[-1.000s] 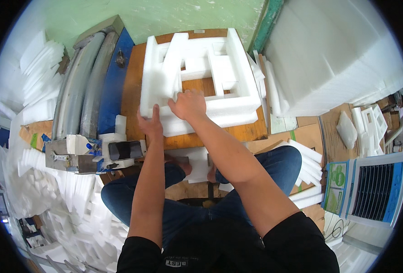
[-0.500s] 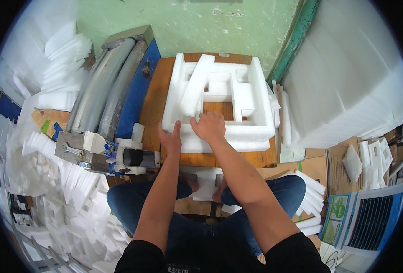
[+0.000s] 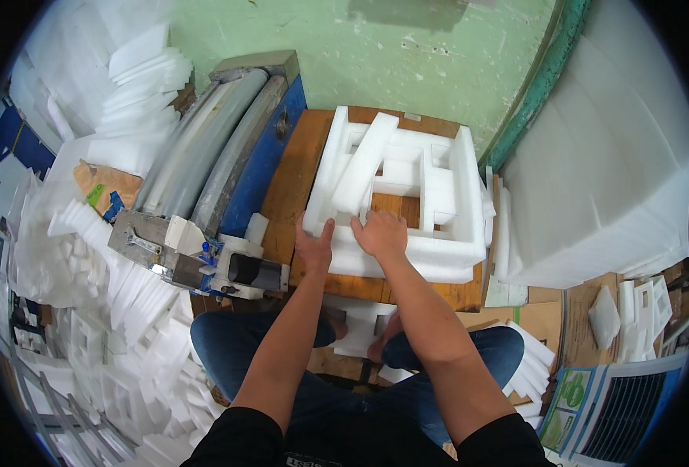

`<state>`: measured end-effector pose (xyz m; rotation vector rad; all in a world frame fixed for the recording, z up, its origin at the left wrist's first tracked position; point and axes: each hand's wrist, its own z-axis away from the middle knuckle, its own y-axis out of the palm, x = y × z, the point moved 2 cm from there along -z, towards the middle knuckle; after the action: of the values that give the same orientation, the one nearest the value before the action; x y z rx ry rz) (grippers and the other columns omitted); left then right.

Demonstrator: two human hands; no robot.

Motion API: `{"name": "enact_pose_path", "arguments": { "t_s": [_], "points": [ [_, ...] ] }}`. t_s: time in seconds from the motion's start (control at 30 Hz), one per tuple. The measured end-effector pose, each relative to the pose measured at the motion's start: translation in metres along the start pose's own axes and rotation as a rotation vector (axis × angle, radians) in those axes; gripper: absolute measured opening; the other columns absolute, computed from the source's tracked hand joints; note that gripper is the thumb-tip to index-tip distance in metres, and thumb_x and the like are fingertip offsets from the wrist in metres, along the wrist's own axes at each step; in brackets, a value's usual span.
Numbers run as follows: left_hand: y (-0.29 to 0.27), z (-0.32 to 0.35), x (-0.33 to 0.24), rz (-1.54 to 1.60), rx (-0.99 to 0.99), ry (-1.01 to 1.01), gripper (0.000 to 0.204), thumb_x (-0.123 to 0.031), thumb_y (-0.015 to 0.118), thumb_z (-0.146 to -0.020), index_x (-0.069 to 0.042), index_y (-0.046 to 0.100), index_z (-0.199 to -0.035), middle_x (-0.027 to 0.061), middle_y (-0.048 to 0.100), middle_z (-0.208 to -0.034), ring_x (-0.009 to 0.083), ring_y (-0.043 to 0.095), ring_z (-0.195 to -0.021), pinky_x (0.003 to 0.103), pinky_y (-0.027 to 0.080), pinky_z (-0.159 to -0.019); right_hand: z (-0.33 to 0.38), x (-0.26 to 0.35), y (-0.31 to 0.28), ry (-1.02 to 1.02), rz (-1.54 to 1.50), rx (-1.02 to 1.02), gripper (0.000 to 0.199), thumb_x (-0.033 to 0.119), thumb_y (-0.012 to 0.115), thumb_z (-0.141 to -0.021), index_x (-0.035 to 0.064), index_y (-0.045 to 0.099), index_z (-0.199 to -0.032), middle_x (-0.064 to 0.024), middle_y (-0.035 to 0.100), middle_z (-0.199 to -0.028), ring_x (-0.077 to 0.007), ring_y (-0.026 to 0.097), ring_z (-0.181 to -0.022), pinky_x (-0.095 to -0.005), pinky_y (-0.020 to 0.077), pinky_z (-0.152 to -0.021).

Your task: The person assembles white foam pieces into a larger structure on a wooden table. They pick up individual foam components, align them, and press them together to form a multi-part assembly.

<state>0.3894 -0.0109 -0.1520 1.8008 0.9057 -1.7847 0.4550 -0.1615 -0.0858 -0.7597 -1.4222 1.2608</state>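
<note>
A white foam frame [image 3: 446, 255] with raised walls and several cut-outs lies on the wooden tabletop [image 3: 285, 167]. Slanting across its left side is a loose-looking white foam strip [image 3: 366, 159], its far end resting near the back wall. My left hand [image 3: 314, 247] grips the frame's near left corner, thumb on the inner side and fingers on the outer. To its right, my right hand [image 3: 382, 235] is closed over the near wall beside the strip's near end. Its fingertips are partly hidden inside the frame.
A roller machine [image 3: 218, 148] with a blue side stands left of the frame. Tall white foam sheets [image 3: 594, 163] rise at the right, by a green post [image 3: 539, 82]. Foam scraps [image 3: 138, 373] pile up at lower left. A blue-and-white box [image 3: 613, 412] sits at lower right.
The whole view has shifted, so the table and frame appear farther right and slightly lower. Both hands keep nearly the same places on the frame, and the strip keeps its slant.
</note>
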Motion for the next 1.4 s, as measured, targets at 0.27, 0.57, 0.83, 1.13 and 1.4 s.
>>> {"name": "enact_pose_path", "arguments": {
  "t_s": [0.27, 0.57, 0.83, 1.13, 1.4],
  "points": [
    [0.004, -0.002, 0.007, 0.042, -0.046, 0.057, 0.071, -0.025, 0.084, -0.088, 0.003, 0.051, -0.144, 0.0192, 0.066, -0.131, 0.0279, 0.063, -0.118, 0.040, 0.047, -0.105, -0.003, 0.001, 0.001, 0.007, -0.018, 0.028, 0.063, 0.056, 0.041, -0.101, 0.0031, 0.075, -0.113, -0.0194, 0.070, -0.118, -0.0359, 0.062, -0.118, -0.0524, 0.0402, -0.108],
    [-0.001, -0.008, 0.023, 0.045, -0.038, 0.099, 0.071, -0.024, 0.084, -0.088, 0.004, 0.051, -0.144, 0.0214, 0.065, -0.132, 0.0293, 0.062, -0.118, 0.041, 0.048, -0.104, -0.001, 0.000, 0.002, -0.020, -0.029, -0.052, 0.058, 0.054, 0.046, -0.099, 0.0042, 0.075, -0.101, -0.0205, 0.074, -0.108, -0.0383, 0.067, -0.108, -0.0525, 0.0446, -0.101],
    [0.003, -0.002, 0.010, 0.057, -0.039, 0.108, 0.068, -0.021, 0.084, -0.088, 0.005, 0.052, -0.142, 0.0189, 0.064, -0.131, 0.0264, 0.061, -0.118, 0.038, 0.047, -0.104, 0.001, -0.003, 0.008, -0.032, -0.034, -0.125, 0.059, 0.054, 0.047, -0.098, 0.0026, 0.075, -0.098, -0.0206, 0.074, -0.106, -0.0382, 0.068, -0.106, -0.0512, 0.0466, -0.098],
    [0.002, -0.005, 0.015, 0.080, -0.027, 0.066, 0.073, -0.030, 0.084, -0.088, 0.002, 0.051, -0.144, 0.0188, 0.064, -0.133, 0.0277, 0.060, -0.122, 0.040, 0.046, -0.106, 0.003, 0.002, 0.002, -0.003, -0.020, 0.016, 0.060, 0.053, 0.044, -0.100, 0.0031, 0.076, -0.109, -0.0182, 0.072, -0.110, -0.0346, 0.064, -0.112, -0.0505, 0.0442, -0.100],
    [0.000, -0.004, 0.011, 0.088, -0.001, 0.069, 0.073, -0.031, 0.083, -0.089, 0.003, 0.050, -0.145, 0.0179, 0.064, -0.134, 0.0276, 0.060, -0.122, 0.039, 0.045, -0.107, 0.003, 0.001, 0.004, -0.014, -0.028, -0.053, 0.059, 0.053, 0.045, -0.099, 0.0033, 0.076, -0.103, -0.0181, 0.073, -0.104, -0.0347, 0.066, -0.106, -0.0504, 0.0461, -0.096]
  ]
}}
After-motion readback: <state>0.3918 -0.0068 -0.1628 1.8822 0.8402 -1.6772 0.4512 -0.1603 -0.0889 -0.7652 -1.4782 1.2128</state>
